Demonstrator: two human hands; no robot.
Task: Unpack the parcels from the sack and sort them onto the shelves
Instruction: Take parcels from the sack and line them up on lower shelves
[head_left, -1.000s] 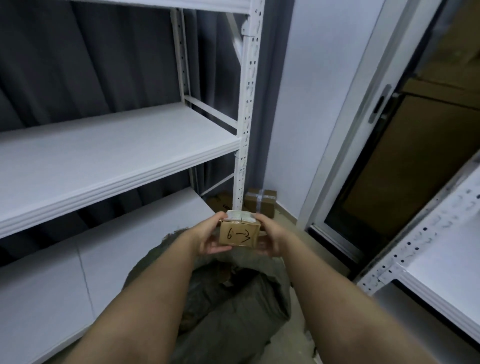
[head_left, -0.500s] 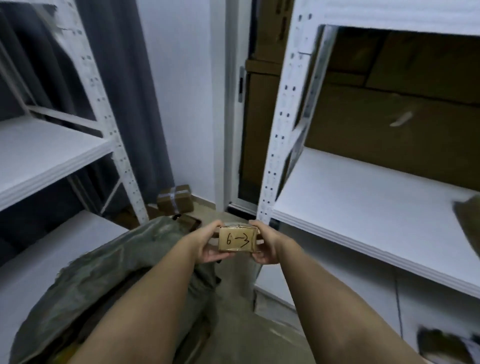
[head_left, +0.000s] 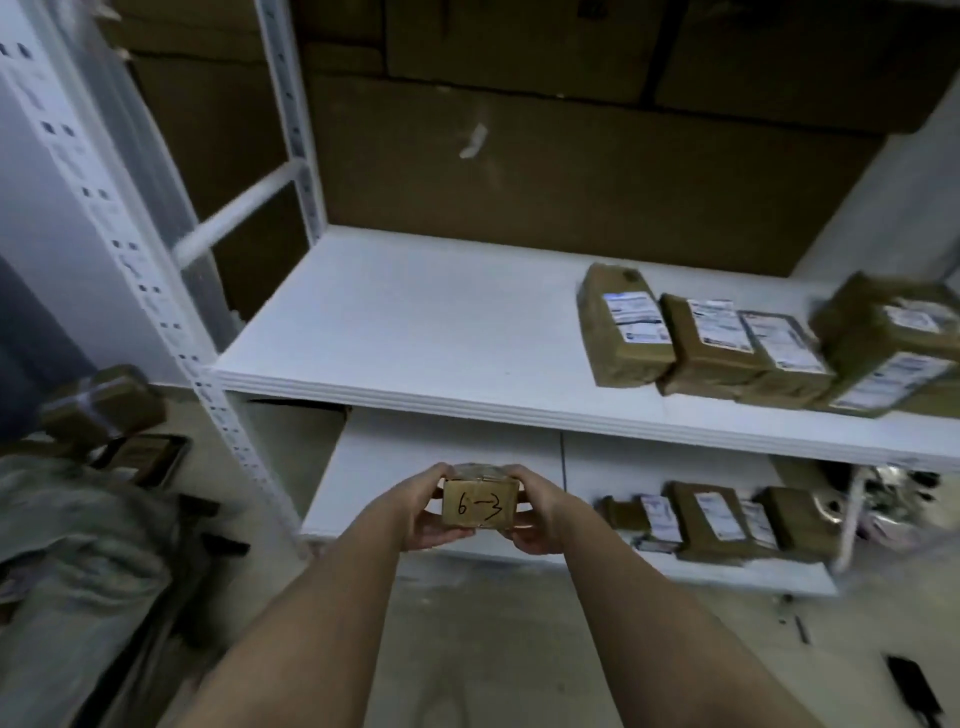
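level, long axis left-right, the parcel (head_left: 479, 504) sits gripped between left hand (head_left: 427, 512) and right hand (head_left: 535, 514).

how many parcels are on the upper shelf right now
4 in view, all in a row at the right end of the upper shelf: first, second, third, and a blurred fourth cut by the frame edge; more may lie beyond.

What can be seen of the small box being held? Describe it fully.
The small box is brown cardboard, with "6-3" handwritten in black marker on the face toward the camera and clear tape across its top. It is level, held in the air in front of the lower shelf. The left hand and right hand grip its two ends.
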